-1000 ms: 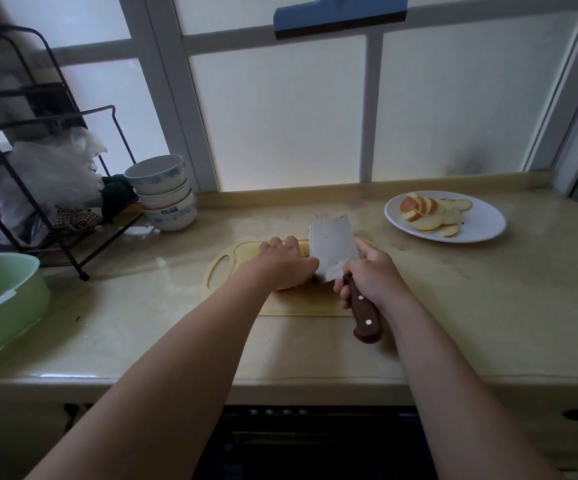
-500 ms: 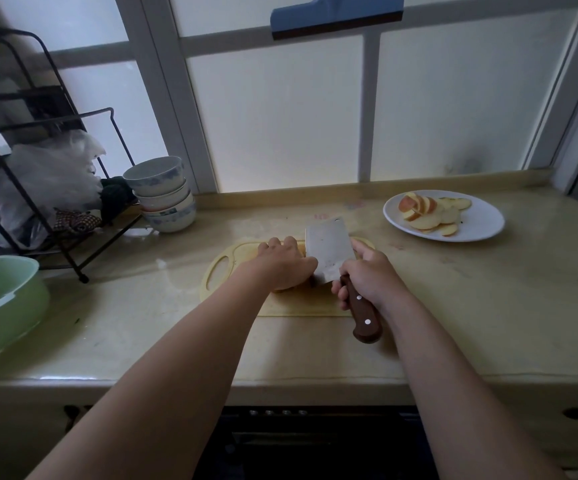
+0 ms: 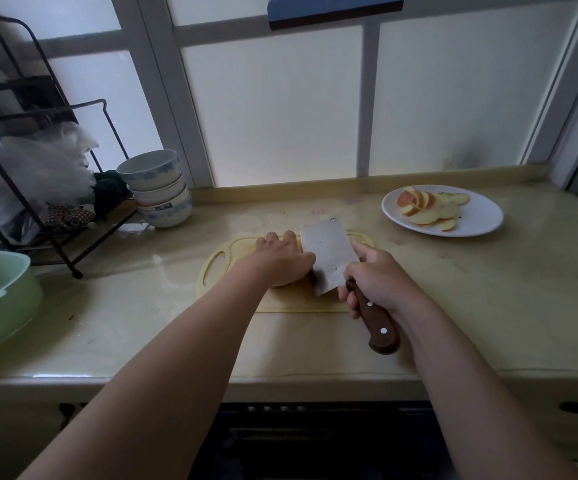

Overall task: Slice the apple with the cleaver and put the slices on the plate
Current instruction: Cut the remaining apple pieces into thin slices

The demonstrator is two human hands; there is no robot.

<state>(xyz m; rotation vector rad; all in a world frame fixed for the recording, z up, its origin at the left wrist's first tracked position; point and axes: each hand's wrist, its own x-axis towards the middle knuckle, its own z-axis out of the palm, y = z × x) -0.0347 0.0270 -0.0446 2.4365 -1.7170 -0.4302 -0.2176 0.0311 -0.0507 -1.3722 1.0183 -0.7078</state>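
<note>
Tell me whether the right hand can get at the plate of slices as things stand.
Probably yes. The plate lies right of the right hand and further back, with only bare counter between. But that hand grips the cleaver, so it would likely need to put it down first.

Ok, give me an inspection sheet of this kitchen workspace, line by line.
Surface: beige counter, yellow cutting board in the middle.
Job's things: cleaver blade down on the board beside the apple, mostly hidden; slices on white plate, far right.
Clutter: stacked bowls, green basin, wire rack with a plastic bag, left.
Hands: left hand holds the apple; right hand grips the cleaver handle.
Cables: nothing seen.
Surroundings: frosted window behind.
</note>
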